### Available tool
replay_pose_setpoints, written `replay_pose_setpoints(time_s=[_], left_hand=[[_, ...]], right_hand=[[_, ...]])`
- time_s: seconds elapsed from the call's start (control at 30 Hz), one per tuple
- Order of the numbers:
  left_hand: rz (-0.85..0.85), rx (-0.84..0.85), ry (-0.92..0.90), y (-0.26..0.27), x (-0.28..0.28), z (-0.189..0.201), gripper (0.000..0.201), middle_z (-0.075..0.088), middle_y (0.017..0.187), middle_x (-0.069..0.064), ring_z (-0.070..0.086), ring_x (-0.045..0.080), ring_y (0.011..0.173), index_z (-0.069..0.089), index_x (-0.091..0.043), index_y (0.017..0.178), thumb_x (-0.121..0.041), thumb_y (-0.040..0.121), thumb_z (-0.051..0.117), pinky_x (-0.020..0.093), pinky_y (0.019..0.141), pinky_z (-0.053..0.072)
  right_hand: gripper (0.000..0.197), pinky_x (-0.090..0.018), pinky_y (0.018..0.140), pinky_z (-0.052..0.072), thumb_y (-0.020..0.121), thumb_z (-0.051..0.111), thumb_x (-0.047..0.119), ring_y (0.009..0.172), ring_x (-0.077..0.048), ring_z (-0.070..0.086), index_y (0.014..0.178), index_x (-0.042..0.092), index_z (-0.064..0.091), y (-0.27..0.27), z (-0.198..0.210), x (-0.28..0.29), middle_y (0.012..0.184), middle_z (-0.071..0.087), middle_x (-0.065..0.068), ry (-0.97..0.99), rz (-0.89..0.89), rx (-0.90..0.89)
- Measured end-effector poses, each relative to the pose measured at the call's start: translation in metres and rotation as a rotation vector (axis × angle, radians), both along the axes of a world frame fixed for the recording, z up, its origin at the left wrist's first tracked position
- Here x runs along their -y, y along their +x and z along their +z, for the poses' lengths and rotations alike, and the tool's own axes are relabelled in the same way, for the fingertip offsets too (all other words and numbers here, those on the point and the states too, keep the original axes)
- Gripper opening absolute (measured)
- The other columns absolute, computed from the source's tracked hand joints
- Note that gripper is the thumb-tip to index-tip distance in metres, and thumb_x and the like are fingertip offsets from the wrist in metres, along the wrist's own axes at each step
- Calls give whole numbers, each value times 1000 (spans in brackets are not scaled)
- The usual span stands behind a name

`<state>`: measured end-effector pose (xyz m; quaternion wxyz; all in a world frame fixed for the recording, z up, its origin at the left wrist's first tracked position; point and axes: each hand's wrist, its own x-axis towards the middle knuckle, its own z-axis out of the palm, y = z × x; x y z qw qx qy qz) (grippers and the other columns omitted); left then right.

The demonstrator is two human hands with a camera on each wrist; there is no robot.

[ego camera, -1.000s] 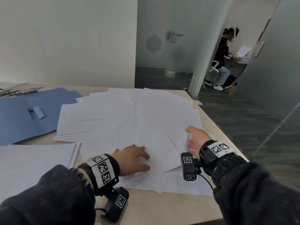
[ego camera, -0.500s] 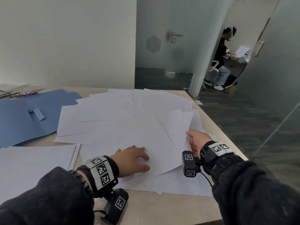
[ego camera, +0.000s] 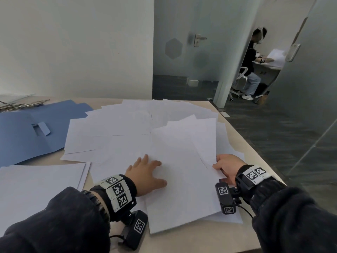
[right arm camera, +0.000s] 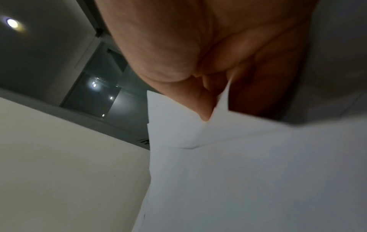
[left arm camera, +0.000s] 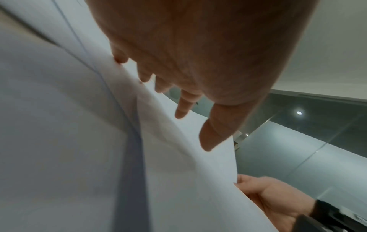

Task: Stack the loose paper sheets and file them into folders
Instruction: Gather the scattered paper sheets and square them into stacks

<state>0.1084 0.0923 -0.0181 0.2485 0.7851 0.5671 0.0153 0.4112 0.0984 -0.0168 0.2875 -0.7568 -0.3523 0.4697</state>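
Note:
Loose white paper sheets [ego camera: 124, 130] lie fanned over the beige table [ego camera: 182, 240]. My left hand [ego camera: 145, 172] lies flat, fingers spread, pressing on the sheets near the front. My right hand [ego camera: 225, 166] pinches the right edge of a few sheets [ego camera: 184, 161] and holds that edge raised off the spread. The right wrist view shows the thumb [right arm camera: 202, 106] on top of the held sheets [right arm camera: 238, 172], with the fingers hidden beneath. An open blue folder [ego camera: 27, 132] lies at the far left. In the left wrist view my left fingers [left arm camera: 184, 106] touch paper [left arm camera: 178, 172].
A neat white stack [ego camera: 36, 183] lies at the front left beside the spread. A metal clip bar [ego camera: 21, 105] rests at the folder's far edge. The table's right edge [ego camera: 255, 152] drops to dark floor. Another person [ego camera: 251, 63] sits beyond a glass door.
My right hand has drawn a few sheets leftward and toward me, lifting their right edge. My left hand has stayed pressed on the spread.

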Motion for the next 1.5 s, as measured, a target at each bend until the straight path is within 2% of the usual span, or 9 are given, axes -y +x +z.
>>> replay_pose_setpoints(time_s=[0.1,0.27,0.4,0.7,0.8,0.9,1.0,1.17,1.5], left_hand=[[26,-19,2,1,-4,0,74,29,153,2,22,24,149,32,-35,153,-61,89,59,42,119,24],[-31,102,-84,13,1,6,80,7,170,-1,4,19,157,18,-38,159,-54,93,60,42,127,8],[-37,249,-143,11,5,4,81,4,170,-9,13,12,155,19,-44,157,-50,91,66,32,123,17],[373,676,-11,-20,-9,7,100,27,165,0,34,21,148,15,-32,161,-23,85,79,44,117,35],[466,928,-130,-20,-14,7,88,56,146,1,62,26,124,26,-31,158,-16,88,77,49,101,53],[509,1041,-194,-17,-11,12,43,77,107,3,76,26,91,57,-24,131,-9,93,68,42,74,61],[550,1068,-215,-16,-7,10,26,78,100,6,77,29,88,65,-19,118,-10,94,65,43,72,62],[542,1098,-453,-26,-9,-4,29,74,110,22,72,45,100,64,-4,122,1,93,63,59,91,56],[621,1020,-361,-11,-32,-14,28,77,99,20,73,44,93,69,-3,111,-12,84,71,61,92,55]], right_hand=[[16,-52,81,53,81,51,-4,82,-37,55,89,5,62,0,1,3,92,56,-26,-15,32,-22],[28,-51,99,52,92,67,20,100,-39,69,110,-2,66,-27,-2,2,106,73,-19,55,90,-154],[28,-50,97,54,88,72,9,99,-38,71,114,-1,67,-41,-7,-3,108,74,-19,89,255,-11],[21,-47,93,57,91,74,18,96,-29,74,109,9,72,-21,-1,14,104,77,-8,314,138,-80],[24,-40,89,58,94,69,25,95,-26,75,110,8,72,-30,5,25,105,77,-10,357,155,-200],[49,-47,94,56,91,67,50,96,-31,74,105,3,73,-37,2,24,102,77,-13,379,155,-131],[107,-37,82,54,62,55,92,81,-31,70,101,-7,69,-40,-1,20,90,74,-20,320,175,30],[65,-32,66,36,96,27,72,68,-20,46,85,12,51,-51,0,15,72,43,-5,168,216,210],[25,-34,94,45,95,54,43,105,-23,60,107,22,61,8,6,-11,112,65,0,157,137,479]])
